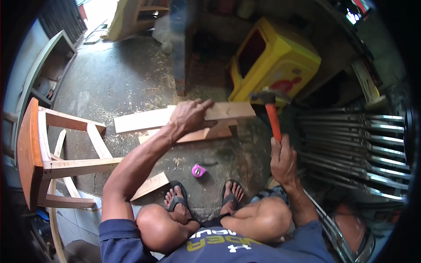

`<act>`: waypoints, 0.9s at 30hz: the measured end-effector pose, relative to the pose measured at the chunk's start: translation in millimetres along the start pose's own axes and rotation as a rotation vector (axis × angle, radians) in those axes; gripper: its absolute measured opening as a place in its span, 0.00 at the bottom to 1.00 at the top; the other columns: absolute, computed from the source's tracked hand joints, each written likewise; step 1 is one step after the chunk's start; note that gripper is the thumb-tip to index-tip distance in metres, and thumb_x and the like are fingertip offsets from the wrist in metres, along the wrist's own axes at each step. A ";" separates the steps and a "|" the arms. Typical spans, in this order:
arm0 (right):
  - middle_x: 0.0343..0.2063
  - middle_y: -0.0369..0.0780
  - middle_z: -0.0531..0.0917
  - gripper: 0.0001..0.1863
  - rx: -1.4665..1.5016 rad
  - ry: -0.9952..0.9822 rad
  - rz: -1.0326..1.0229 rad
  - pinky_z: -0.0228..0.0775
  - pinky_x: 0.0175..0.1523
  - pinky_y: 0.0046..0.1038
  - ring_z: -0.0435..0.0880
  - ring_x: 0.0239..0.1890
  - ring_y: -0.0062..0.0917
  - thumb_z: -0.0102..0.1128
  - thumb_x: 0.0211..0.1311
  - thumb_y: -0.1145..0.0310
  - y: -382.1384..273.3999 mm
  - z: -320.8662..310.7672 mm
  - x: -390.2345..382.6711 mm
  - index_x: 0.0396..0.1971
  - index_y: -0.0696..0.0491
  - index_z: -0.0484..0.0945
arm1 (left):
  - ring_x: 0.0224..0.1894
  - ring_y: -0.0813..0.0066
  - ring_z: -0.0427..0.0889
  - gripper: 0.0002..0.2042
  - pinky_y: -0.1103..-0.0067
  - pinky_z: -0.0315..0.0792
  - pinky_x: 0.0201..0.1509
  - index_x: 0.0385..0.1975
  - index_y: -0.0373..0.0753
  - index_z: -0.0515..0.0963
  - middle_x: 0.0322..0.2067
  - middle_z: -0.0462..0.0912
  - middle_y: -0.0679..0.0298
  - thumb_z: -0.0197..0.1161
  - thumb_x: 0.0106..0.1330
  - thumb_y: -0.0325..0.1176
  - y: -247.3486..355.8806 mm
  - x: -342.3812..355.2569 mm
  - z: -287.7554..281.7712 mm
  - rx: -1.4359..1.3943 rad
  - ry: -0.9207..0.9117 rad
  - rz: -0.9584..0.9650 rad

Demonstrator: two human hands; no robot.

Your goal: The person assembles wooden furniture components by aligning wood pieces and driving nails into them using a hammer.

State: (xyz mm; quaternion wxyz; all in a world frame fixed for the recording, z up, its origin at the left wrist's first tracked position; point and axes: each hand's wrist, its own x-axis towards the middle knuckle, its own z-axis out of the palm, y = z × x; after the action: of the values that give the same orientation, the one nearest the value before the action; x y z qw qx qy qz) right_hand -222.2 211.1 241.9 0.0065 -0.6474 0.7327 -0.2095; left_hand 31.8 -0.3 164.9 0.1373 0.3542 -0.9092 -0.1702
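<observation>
"Where is the work right now?"

"In the middle of the floor, ahead of the feet. A pale wooden board (147, 120) lies left to right over other planks (219, 133). The left hand (188, 117) is closed over its middle, fingers bent across the wood."

"And the right hand (284, 163)?"

"Wrapped firmly round the orange handle of a claw hammer (273, 122), its head near the board's right end. Whether they touch, I cannot tell."

"So how much is done?"

"The board looks cut to shape, and I'd judge the hammering to be under way. No nail can be made out, so I can't say whether anything is fastened."

"What's left?"

"Probably the joining: the stack looks like loose pieces. On the left, a wooden stool (30, 153) on its side already has seat and legs joined."
</observation>
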 end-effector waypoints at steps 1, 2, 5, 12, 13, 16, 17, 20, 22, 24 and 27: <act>0.19 0.47 0.80 0.21 0.100 0.068 -0.010 0.71 0.25 0.38 0.81 0.22 0.50 0.47 0.80 0.51 -9.6 -2.7 2.7 0.40 0.56 0.72 | 0.39 0.52 0.88 0.31 0.61 0.82 0.41 0.55 0.43 0.78 0.39 0.85 0.52 0.71 0.60 0.60 -15.6 7.8 7.9 0.026 0.084 0.013; 0.19 0.51 0.80 0.19 0.289 0.023 0.051 0.73 0.27 0.43 0.82 0.25 0.57 0.48 0.80 0.54 -22.0 -10.2 12.5 0.40 0.57 0.71 | 0.38 0.52 0.88 0.31 0.61 0.82 0.40 0.55 0.42 0.78 0.39 0.85 0.51 0.71 0.61 0.60 -3.2 7.8 -4.3 0.031 -0.024 -0.052; 0.20 0.52 0.80 0.15 0.320 -0.100 0.024 0.73 0.29 0.46 0.83 0.28 0.58 0.48 0.80 0.57 -30.6 -11.7 20.9 0.42 0.56 0.70 | 0.36 0.53 0.89 0.33 0.61 0.83 0.38 0.59 0.43 0.77 0.38 0.87 0.52 0.72 0.60 0.60 -9.3 9.0 1.5 0.066 -0.004 -0.020; 0.16 0.41 0.75 0.15 0.412 -0.051 0.077 0.67 0.23 0.29 0.75 0.15 0.32 0.51 0.80 0.56 -37.5 -52.9 31.9 0.44 0.55 0.74 | 0.39 0.51 0.88 0.31 0.61 0.82 0.41 0.56 0.43 0.77 0.38 0.86 0.51 0.71 0.60 0.59 -2.5 4.5 -6.3 0.074 -0.031 -0.029; 0.17 0.33 0.69 0.19 0.752 0.190 0.101 0.62 0.22 0.21 0.66 0.15 0.16 0.47 0.82 0.53 -53.2 -78.9 32.9 0.43 0.56 0.75 | 0.39 0.50 0.88 0.31 0.61 0.82 0.42 0.56 0.43 0.77 0.38 0.86 0.51 0.71 0.60 0.59 -4.7 0.3 -5.1 0.067 -0.030 -0.035; 0.16 0.29 0.66 0.26 1.120 0.411 -0.055 0.59 0.21 0.21 0.60 0.15 0.15 0.42 0.81 0.44 -59.8 -88.7 38.2 0.33 0.52 0.73 | 0.39 0.50 0.88 0.32 0.61 0.82 0.42 0.56 0.43 0.77 0.39 0.86 0.52 0.71 0.60 0.60 -4.0 6.8 2.8 0.059 -0.017 -0.001; 0.15 0.29 0.64 0.27 1.108 0.496 -0.163 0.55 0.20 0.23 0.58 0.13 0.17 0.42 0.80 0.41 -55.0 -74.0 40.7 0.30 0.50 0.71 | 0.40 0.50 0.88 0.32 0.60 0.82 0.42 0.57 0.44 0.76 0.39 0.86 0.52 0.71 0.60 0.60 1.5 14.5 7.7 0.046 -0.014 0.011; 0.13 0.42 0.72 0.21 -0.138 -0.153 -0.022 0.64 0.23 0.41 0.73 0.15 0.40 0.44 0.82 0.52 -13.0 10.7 1.7 0.37 0.54 0.74 | 0.39 0.52 0.88 0.31 0.60 0.82 0.40 0.58 0.44 0.77 0.38 0.86 0.52 0.72 0.61 0.58 1.8 5.9 -4.2 0.090 0.025 0.012; 0.17 0.50 0.76 0.16 0.195 -0.174 0.164 0.66 0.26 0.46 0.79 0.21 0.52 0.47 0.81 0.58 -1.1 22.6 -5.1 0.39 0.57 0.71 | 0.40 0.53 0.88 0.32 0.61 0.82 0.40 0.58 0.45 0.76 0.38 0.85 0.52 0.72 0.60 0.59 2.3 8.8 0.1 0.073 -0.059 -0.034; 0.19 0.52 0.77 0.15 0.281 -0.117 0.134 0.66 0.27 0.46 0.79 0.24 0.55 0.48 0.81 0.59 -13.3 15.2 0.3 0.40 0.57 0.71 | 0.39 0.53 0.88 0.31 0.61 0.82 0.40 0.57 0.45 0.76 0.38 0.85 0.53 0.72 0.60 0.59 1.3 -1.4 -0.9 0.093 -0.005 0.001; 0.20 0.53 0.77 0.14 0.306 -0.042 0.051 0.65 0.27 0.45 0.80 0.26 0.59 0.50 0.80 0.60 -21.4 16.0 13.8 0.40 0.56 0.70 | 0.39 0.51 0.88 0.31 0.60 0.82 0.40 0.57 0.44 0.76 0.39 0.86 0.52 0.71 0.61 0.59 -6.9 7.9 -6.0 0.074 -0.012 -0.006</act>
State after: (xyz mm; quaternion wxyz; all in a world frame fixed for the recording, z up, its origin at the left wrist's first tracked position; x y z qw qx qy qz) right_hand -199.7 191.6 237.6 0.1257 -0.6243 0.7081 -0.3051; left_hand 32.5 -11.8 168.5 0.1182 0.3606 -0.9147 -0.1391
